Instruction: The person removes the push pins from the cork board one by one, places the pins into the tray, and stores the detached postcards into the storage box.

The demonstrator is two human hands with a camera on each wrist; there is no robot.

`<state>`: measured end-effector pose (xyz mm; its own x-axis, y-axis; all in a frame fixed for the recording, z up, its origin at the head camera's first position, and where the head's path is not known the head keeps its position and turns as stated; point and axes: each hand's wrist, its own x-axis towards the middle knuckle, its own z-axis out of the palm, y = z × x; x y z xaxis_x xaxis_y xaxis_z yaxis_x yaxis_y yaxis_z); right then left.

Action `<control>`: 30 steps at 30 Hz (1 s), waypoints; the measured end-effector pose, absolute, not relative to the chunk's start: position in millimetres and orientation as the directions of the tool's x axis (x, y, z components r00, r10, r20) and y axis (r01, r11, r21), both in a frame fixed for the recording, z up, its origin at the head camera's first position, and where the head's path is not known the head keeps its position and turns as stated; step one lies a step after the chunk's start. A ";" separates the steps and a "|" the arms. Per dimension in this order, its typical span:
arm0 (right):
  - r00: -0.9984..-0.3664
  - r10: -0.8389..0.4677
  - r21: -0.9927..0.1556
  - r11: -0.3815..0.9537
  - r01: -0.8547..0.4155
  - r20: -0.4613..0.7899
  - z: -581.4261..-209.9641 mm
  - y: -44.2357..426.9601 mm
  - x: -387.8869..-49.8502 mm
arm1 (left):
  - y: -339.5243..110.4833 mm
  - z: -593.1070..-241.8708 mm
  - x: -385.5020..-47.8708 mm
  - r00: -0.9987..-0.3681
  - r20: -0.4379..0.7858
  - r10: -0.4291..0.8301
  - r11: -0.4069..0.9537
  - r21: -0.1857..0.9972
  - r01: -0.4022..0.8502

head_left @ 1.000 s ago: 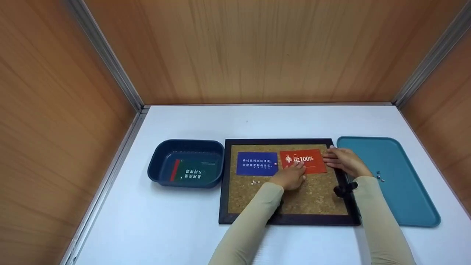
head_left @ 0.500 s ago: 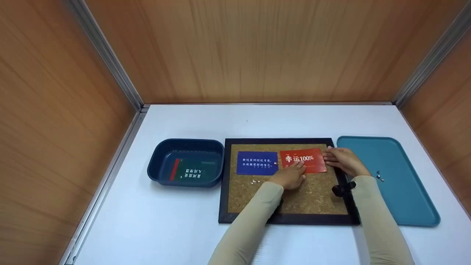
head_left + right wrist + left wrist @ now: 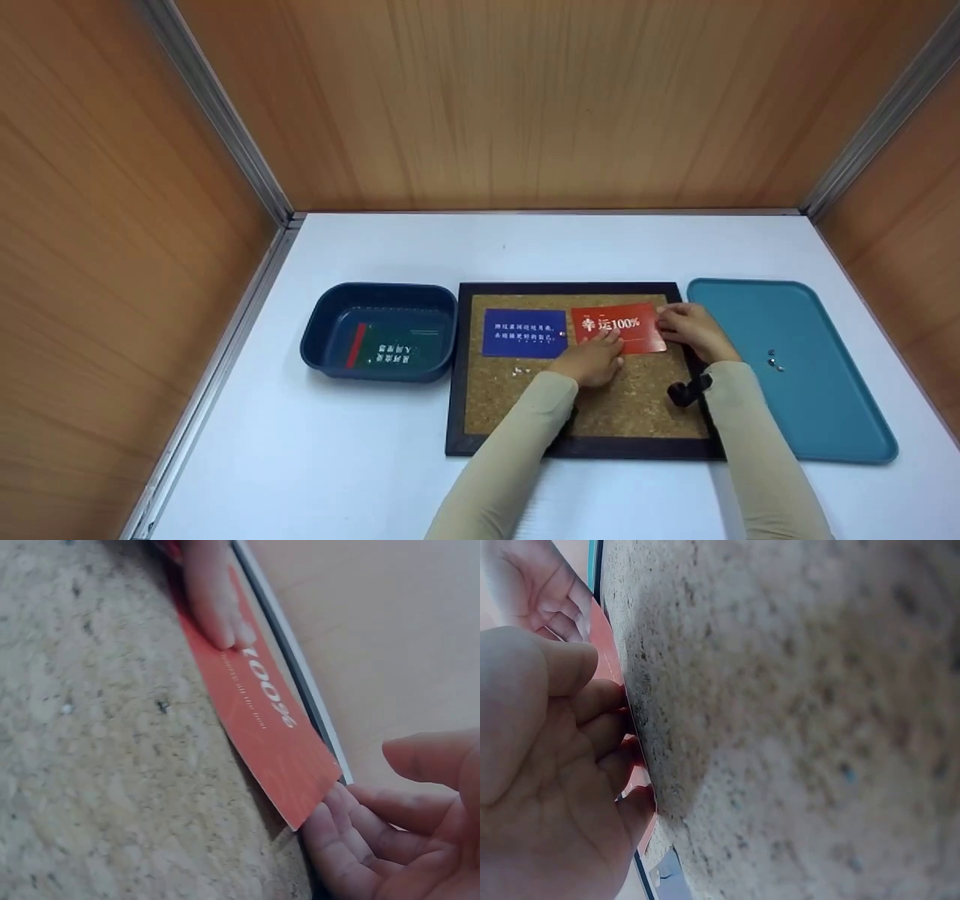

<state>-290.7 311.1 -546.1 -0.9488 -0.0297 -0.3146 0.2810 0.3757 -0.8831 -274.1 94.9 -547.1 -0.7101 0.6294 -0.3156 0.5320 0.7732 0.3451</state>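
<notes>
A red card (image 3: 648, 327) with white lettering lies on the upper right of a black-framed corkboard (image 3: 630, 412). My left hand (image 3: 591, 363) presses on its lower middle with extended fingers. At the card's right edge is my right hand (image 3: 699, 331). In the right wrist view that hand's fingers (image 3: 334, 840) touch the red card's (image 3: 259, 754) short end, the thumb standing apart from it. That end curves slightly up off the cork. A blue card (image 3: 525, 332) lies to the left, with a small shiny pin (image 3: 562, 334) at its right edge.
Several small pins (image 3: 520, 372) sit on the cork below the blue card. On the left stands a dark blue bin (image 3: 379, 294) holding a green card (image 3: 409, 346). A teal tray (image 3: 817, 420) with a few small metal pieces (image 3: 775, 363) lies at the right.
My right hand and forearm have shifted slightly left, and its fingers have bent more at the card's right edge. The left hand and the cards have stayed in place.
</notes>
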 end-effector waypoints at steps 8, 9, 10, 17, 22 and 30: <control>-0.966 0.012 -0.846 0.479 0.233 -0.260 -549.7 307.0 -283.5 | 97.1 -546.6 -272.1 -0.709 -0.314 0.631 0.772 0.341 0.537; -0.967 0.022 -0.839 0.493 0.230 -0.253 -550.0 306.4 -282.8 | 97.4 -546.6 -272.2 -0.709 -0.316 0.631 0.773 0.342 0.535; -0.969 0.030 -0.828 0.515 0.224 -0.244 -550.3 305.9 -282.3 | 97.7 -546.6 -272.2 -0.708 -0.320 0.629 0.774 0.343 0.532; -0.980 0.069 -0.780 0.595 0.192 -0.188 -551.4 303.9 -280.9 | 99.1 -547.8 -273.0 -0.706 -0.320 0.631 0.773 0.336 0.538; -0.973 0.088 -0.777 0.588 0.225 -0.215 -553.1 304.1 -282.5 | 98.7 -546.6 -272.4 -0.706 -0.323 0.631 0.774 0.336 0.538; -0.963 0.106 -0.774 0.576 0.263 -0.249 -555.4 298.8 -285.1 | 93.1 -547.8 -272.9 -0.692 -0.322 0.646 0.763 0.302 0.572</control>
<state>-285.1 298.8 -555.4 -0.9627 0.1063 -0.2486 0.2635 0.5756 -0.7742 -272.9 93.1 -547.8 -0.6919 0.6463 -0.3218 0.5717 0.7627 0.3024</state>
